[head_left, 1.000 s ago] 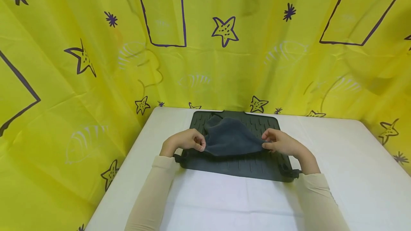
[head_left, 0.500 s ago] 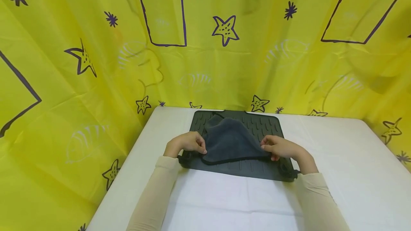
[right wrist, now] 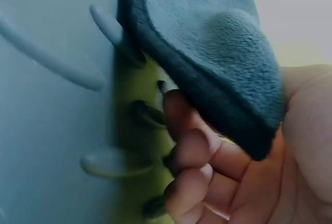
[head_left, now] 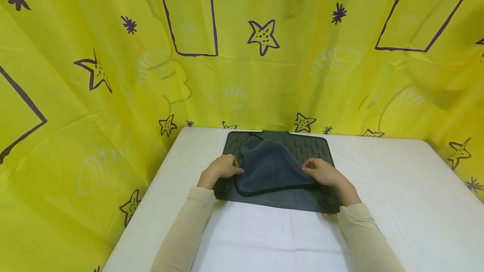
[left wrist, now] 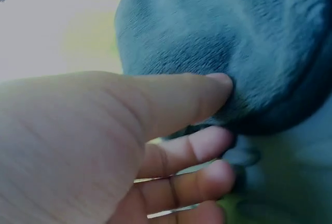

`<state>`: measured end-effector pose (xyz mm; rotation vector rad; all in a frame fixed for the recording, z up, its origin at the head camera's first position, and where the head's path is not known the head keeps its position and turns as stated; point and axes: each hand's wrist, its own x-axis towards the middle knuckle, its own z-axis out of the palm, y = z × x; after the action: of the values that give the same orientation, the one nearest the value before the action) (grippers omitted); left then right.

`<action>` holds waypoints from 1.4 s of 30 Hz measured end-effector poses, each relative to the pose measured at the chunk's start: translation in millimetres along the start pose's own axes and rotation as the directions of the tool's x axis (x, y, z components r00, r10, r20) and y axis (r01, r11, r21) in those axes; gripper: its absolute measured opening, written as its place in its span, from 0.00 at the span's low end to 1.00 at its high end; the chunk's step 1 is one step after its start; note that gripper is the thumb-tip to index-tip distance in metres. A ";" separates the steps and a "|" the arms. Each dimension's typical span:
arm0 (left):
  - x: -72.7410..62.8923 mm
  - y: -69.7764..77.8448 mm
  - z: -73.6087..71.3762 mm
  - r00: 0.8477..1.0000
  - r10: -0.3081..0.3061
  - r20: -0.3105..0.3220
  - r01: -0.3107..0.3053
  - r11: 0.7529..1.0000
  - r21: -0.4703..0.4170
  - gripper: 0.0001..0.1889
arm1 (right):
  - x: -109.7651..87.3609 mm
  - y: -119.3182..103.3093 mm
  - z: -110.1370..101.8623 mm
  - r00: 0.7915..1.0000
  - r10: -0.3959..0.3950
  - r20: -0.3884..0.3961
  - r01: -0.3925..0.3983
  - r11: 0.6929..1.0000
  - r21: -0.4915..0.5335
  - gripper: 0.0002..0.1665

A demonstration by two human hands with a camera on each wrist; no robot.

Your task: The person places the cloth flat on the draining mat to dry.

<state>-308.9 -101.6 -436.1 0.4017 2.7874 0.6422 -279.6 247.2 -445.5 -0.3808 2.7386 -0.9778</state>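
A dark grey cloth (head_left: pixel 270 167) with a black-bound edge lies bunched, partly spread, over a dark ridged drying mat (head_left: pixel 311 148). My left hand (head_left: pixel 223 166) pinches the cloth's left side. In the left wrist view, its thumb (left wrist: pixel 192 94) presses on top of the fabric while the other fingers sit curled below. At the right end of the cloth, my right hand (head_left: pixel 323 172) holds the fabric near a corner. The right wrist view has that corner hanging in front of the palm, fingers (right wrist: pixel 192 187) curled near the ridges; the pinch itself is hidden behind the cloth.
The mat rests near the far edge of a white-covered table (head_left: pixel 264 234). A yellow curtain (head_left: pixel 227 79) with purple stars and outlined frames hangs behind the table and along both sides.
The cloth's front edge has come down and toward me, onto or near the mat. My right hand has shifted slightly left; my left hand has moved slightly back.
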 end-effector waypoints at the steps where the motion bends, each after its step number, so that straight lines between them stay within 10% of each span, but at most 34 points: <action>1: 1.0 -0.6 1.6 1.000 0.003 0.004 -0.003 1.000 -0.005 0.18 | 0.8 -0.7 0.8 1.000 0.007 -0.004 -0.007 1.000 0.007 0.14; 28: 3.9 -15.5 -12.5 0.997 0.068 -0.036 -0.073 0.987 -0.144 0.09 | -27.4 12.3 -39.1 0.980 -0.002 0.199 -0.020 0.994 0.105 0.13; 42: -4.9 -24.2 -25.5 0.990 0.094 0.107 -0.067 0.969 -0.237 0.15 | -42.8 28.8 -56.7 0.946 -0.084 0.315 0.032 0.986 0.166 0.11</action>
<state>-317.1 -134.0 -424.1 0.4886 2.5577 0.9219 -259.9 315.3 -416.4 -0.5431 2.3526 -1.0384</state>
